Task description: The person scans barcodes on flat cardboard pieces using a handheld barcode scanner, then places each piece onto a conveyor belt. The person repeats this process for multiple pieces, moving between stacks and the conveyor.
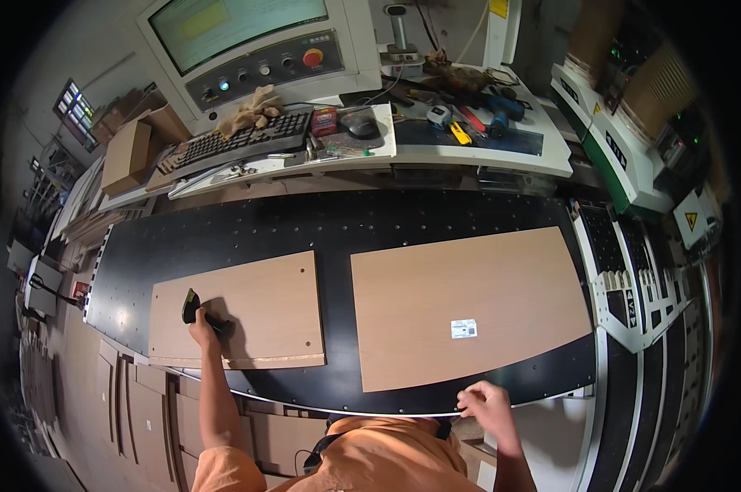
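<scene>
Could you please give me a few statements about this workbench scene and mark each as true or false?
1. The left hand holds a small dark tool over the smaller wood panel. True.
2. The larger wood panel bears a small white label. True.
3. The right hand rests in the middle of the larger panel. False: it is at the near edge of the black machine table.
4. The two panels are stacked. False: they lie side by side, apart.
5. A keyboard lies below the control screen. True.
</scene>
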{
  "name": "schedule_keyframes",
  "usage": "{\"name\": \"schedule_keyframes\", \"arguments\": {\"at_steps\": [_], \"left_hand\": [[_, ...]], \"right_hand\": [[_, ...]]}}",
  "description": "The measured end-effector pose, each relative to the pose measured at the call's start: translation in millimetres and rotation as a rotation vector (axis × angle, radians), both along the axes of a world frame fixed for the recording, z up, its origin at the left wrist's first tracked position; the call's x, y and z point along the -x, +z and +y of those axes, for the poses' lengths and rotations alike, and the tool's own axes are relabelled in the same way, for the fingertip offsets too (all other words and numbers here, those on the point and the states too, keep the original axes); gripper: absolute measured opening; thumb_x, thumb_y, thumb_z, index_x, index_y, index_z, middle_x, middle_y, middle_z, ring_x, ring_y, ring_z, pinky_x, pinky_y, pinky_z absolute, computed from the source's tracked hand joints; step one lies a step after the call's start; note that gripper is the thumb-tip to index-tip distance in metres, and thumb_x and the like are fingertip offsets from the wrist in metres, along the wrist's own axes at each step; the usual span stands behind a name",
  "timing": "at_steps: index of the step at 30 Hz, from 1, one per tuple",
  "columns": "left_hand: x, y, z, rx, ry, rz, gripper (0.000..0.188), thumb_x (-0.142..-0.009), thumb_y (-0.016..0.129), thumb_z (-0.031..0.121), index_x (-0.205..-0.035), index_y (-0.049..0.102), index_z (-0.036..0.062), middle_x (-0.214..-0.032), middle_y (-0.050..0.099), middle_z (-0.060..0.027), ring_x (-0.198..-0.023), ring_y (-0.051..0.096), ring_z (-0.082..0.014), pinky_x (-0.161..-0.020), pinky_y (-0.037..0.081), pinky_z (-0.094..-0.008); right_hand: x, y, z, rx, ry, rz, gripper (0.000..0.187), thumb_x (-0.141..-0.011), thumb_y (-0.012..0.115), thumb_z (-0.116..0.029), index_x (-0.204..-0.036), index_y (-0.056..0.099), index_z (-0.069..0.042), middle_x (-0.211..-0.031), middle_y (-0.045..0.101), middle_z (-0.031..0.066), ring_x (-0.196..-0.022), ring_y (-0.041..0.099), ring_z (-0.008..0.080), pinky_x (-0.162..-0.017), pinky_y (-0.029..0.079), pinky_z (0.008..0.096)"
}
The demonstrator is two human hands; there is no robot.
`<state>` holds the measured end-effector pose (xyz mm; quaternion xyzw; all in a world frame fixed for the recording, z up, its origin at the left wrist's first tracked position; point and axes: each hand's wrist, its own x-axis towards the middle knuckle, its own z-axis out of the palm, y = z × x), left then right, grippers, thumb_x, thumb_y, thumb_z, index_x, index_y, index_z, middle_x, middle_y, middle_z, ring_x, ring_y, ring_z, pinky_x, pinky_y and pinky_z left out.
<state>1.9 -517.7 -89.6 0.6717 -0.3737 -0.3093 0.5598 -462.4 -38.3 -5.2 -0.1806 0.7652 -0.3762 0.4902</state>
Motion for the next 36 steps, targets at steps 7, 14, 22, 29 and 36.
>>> {"name": "schedule_keyframes", "arguments": {"at_steps": [7,14,22,29,36], "left_hand": [[-43,2,-2,-0.006,0.004,0.048,0.037,-0.082,0.069,0.037,-0.074,0.062,0.0014,-0.07,0.06,-0.0041,-0.062,0.059,-0.0194,-0.056,0.049,-0.035],[-32,14,7,-0.106,-0.152,0.351,0.034,-0.086,0.065,0.036,-0.077,0.062,0.0031,-0.073,0.057,-0.0065,-0.062,0.059,-0.0236,-0.058,0.056,-0.0408],[-3,19,26,-0.157,-0.101,0.335,0.035,-0.086,0.065,0.039,-0.076,0.059,0.0056,-0.072,0.057,-0.0062,-0.064,0.058,-0.0245,-0.056,0.057,-0.0426],[38,23,62,-0.202,-0.147,0.303,0.038,-0.089,0.061,0.041,-0.075,0.059,0.0051,-0.07,0.059,-0.0066,-0.06,0.058,-0.0234,-0.054,0.055,-0.0408],[89,21,101,-0.222,-0.241,0.314,0.038,-0.088,0.062,0.043,-0.084,0.061,0.0047,-0.077,0.062,-0.0072,-0.067,0.062,-0.0247,-0.059,0.057,-0.0422]], "right_hand": [[-59,-11,-57,0.182,0.325,1.072,0.083,-0.071,0.086,-0.032,-0.135,0.046,0.001,-0.149,0.031,0.0275,-0.136,0.027,0.0543,-0.106,0.033,0.0631],[2,-34,-135,0.105,0.12,1.111,0.096,-0.068,0.087,-0.044,-0.139,0.04,0.001,-0.152,0.025,0.0274,-0.14,0.02,0.0537,-0.096,0.032,0.0762],[92,-62,-194,0.158,0.026,1.257,0.094,-0.069,0.085,-0.048,-0.136,0.043,0.002,-0.148,0.026,0.0285,-0.139,0.021,0.0541,-0.096,0.035,0.0769],[157,-65,-182,0.061,0.029,1.117,0.095,-0.07,0.083,-0.052,-0.139,0.045,0.0,-0.157,0.017,0.0284,-0.147,0.006,0.0517,-0.102,0.019,0.0825],[207,-69,-153,0.141,0.005,1.163,0.091,-0.066,0.087,-0.048,-0.133,0.05,0.001,-0.154,0.02,0.0293,-0.145,0.013,0.0523,-0.097,0.022,0.0853]]}}
